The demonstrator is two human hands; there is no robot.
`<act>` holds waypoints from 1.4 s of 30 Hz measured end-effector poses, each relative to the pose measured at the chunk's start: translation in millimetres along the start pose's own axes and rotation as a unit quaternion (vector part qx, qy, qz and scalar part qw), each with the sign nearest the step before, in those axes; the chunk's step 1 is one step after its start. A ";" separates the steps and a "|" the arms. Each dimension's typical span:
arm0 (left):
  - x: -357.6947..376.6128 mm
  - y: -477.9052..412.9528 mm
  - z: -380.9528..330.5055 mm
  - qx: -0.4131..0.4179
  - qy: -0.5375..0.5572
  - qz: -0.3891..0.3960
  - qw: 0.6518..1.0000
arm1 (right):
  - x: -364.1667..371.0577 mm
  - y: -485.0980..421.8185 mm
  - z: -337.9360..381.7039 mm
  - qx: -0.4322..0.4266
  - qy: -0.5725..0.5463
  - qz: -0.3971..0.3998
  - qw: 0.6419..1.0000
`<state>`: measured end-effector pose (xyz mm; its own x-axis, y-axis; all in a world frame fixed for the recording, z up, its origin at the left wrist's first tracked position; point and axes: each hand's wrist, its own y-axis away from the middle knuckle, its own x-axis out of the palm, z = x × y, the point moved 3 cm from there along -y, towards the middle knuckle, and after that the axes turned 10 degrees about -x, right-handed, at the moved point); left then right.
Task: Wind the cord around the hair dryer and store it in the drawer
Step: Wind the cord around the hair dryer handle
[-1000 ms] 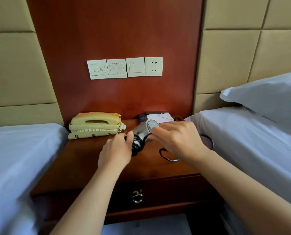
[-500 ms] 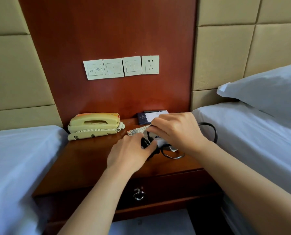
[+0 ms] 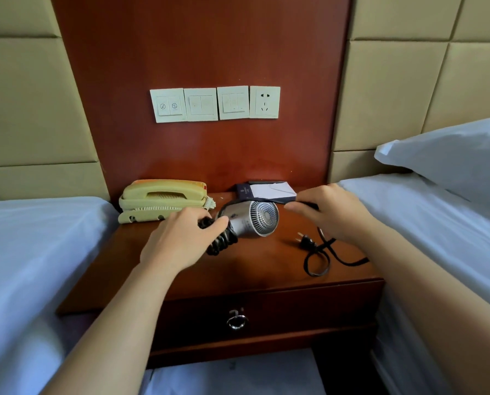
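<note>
A silver hair dryer [image 3: 250,222] lies on the wooden nightstand [image 3: 255,269], its round grille facing me. My left hand [image 3: 182,239] grips its black handle, which has several turns of cord around it. My right hand [image 3: 328,212] pinches a stretch of black cord [image 3: 320,256] pulled taut over the dryer's body. The rest of the cord loops on the tabletop at the right, ending in the plug [image 3: 303,240]. Below, the drawer [image 3: 266,312] is closed, with a metal ring pull [image 3: 237,321].
A yellow telephone [image 3: 164,199] sits at the back left of the nightstand. A dark notepad holder with white paper [image 3: 269,190] lies at the back. White beds flank both sides, a pillow [image 3: 452,158] on the right. Wall switches and a socket [image 3: 264,102] hang above.
My right hand swung from over the dryer out to the right, drawing the cord across its body. The dryer's grille is uncovered again and the plug lies on the tabletop.
</note>
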<state>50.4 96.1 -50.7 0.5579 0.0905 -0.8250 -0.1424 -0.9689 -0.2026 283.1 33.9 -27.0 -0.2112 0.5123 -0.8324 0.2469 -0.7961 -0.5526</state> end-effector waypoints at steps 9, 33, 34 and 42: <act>15.2 8.7 -4.3 -0.036 0.240 0.245 0.939 | 22.7 4.5 -35.6 0.105 0.059 -0.019 0.992; 37.6 -26.9 3.2 -0.225 0.520 0.079 0.820 | 41.8 11.2 46.7 -0.180 0.219 0.092 0.955; 38.1 -26.3 3.0 -0.218 0.495 0.059 0.839 | 37.0 7.8 49.7 -0.179 0.212 0.070 0.958; 40.8 -15.4 -15.5 -0.072 0.228 0.014 0.971 | 5.7 -7.9 70.3 -0.183 0.197 -0.031 0.963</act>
<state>88.0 111.2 -73.1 0.8638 -0.0150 -0.5035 -0.0641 -0.9947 -0.0805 213.5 20.5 -24.4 0.1215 0.6951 -0.7086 0.5777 -0.6301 -0.5189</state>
